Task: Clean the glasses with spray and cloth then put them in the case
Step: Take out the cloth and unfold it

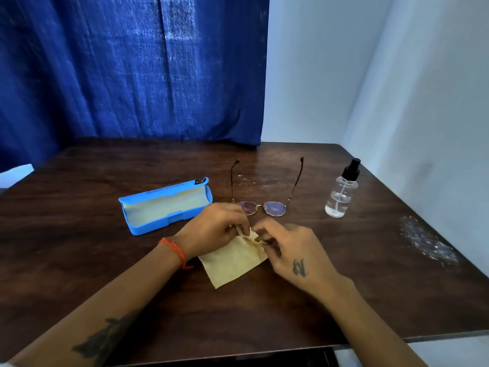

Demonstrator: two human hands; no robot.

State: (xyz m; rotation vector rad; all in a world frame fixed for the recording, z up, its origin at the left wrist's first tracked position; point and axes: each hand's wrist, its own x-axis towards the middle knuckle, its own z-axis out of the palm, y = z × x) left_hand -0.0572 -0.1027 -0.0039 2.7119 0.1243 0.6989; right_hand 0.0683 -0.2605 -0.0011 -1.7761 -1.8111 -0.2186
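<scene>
- A dark brown wooden table [79,260] fills the lower half of the frame, seen from above and in front.
- A deep blue curtain [132,67] hangs across the upper left, beside a pale wall [370,62] on the upper right.
- Two bare forearms reach in from the bottom corners and meet at centre.
- The left hand [214,229], with an orange thread bracelet [176,251] at its wrist, pinches the top edge of a pale yellow cloth [232,263] between closed fingers.
- The right hand [291,255], tattooed on its back, grips the same edge with curled fingers; the rest of the cloth lies flat on the table.
- A bright blue glasses case [164,207] lies open at centre left, showing a cream lining.
- A clear spray bottle [341,192] with a black nozzle stands upright at centre right.
- The glasses [264,205] rest on the table just above the hands, temples unfolded and pointing away, between case and bottle.
</scene>
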